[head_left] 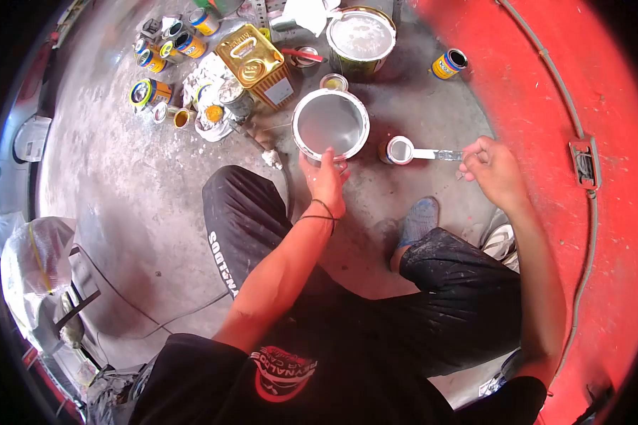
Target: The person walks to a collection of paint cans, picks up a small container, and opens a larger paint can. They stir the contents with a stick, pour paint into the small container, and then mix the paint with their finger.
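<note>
My left hand [324, 185] is closed on the near side of a round white-rimmed container [331, 124], its thumb over the rim; the inside looks grey. To the right, my right hand [490, 168] pinches the end of a flat stick [438, 154] lying level. The stick's other, white-coated end reaches the rim of a small open can [398, 150] on the floor, with whitish stuff inside. Just beyond the round container stands another small can [334, 83].
A gold rectangular tin [252, 64], a large white-topped bucket [361, 35] and several small cans stand at the back. White rags [207, 88] lie among them. An open yellow-labelled can [449, 64] stands by the red floor [546, 92], where a cable [590, 234] runs.
</note>
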Motion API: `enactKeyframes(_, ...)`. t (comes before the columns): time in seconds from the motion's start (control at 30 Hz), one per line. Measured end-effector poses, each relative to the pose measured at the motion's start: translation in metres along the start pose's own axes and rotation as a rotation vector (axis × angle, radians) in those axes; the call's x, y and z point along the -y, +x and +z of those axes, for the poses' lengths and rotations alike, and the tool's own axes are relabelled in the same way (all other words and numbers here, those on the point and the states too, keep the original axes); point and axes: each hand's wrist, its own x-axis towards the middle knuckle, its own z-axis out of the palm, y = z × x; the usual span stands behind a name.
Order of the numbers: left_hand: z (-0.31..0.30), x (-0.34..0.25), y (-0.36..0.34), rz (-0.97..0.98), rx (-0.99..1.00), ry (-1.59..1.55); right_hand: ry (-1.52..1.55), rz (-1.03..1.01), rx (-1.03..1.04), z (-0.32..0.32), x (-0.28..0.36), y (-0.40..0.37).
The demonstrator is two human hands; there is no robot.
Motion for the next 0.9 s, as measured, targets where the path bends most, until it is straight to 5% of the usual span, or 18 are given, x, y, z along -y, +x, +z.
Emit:
enactKeyframes(0.1, 0.001, 0.002, 0.014, 0.077, -0.047, 0.025, -0.051, 0.014, 0.007, 0.000, 0.001, 0.003)
enactKeyframes(0.23, -0.031, -0.014, 0.051, 0.172, 0.140, 0.224, -0.063, -0.028, -0.030, -0.004, 0.000, 0.006)
enactKeyframes(0.37, -0.059, -0.070, 0.098, 0.563, 0.260, 0.760, -0.031, -0.039, -0.023, -0.005, 0.008, 0.003)
enactKeyframes(0.5, -0.059, -0.068, 0.068, 0.195, -0.021, 0.419, -0.033, 0.005, -0.008, -0.004, 0.011, 0.009)
enactKeyframes(0.53, -0.061, -0.059, 0.058, -0.077, 0.034, 0.340, -0.020, 0.010, -0.002, -0.004, 0.011, 0.011)
enactKeyframes(0.63, -0.047, -0.031, 0.029, -0.410, 0.157, 0.061, -0.047, -0.020, 0.010, -0.005, 0.005, 0.021)
enactKeyframes(0.9, -0.035, -0.031, 0.053, -0.182, 0.317, -0.192, -0.064, -0.022, 0.000, -0.012, -0.003, 0.029)
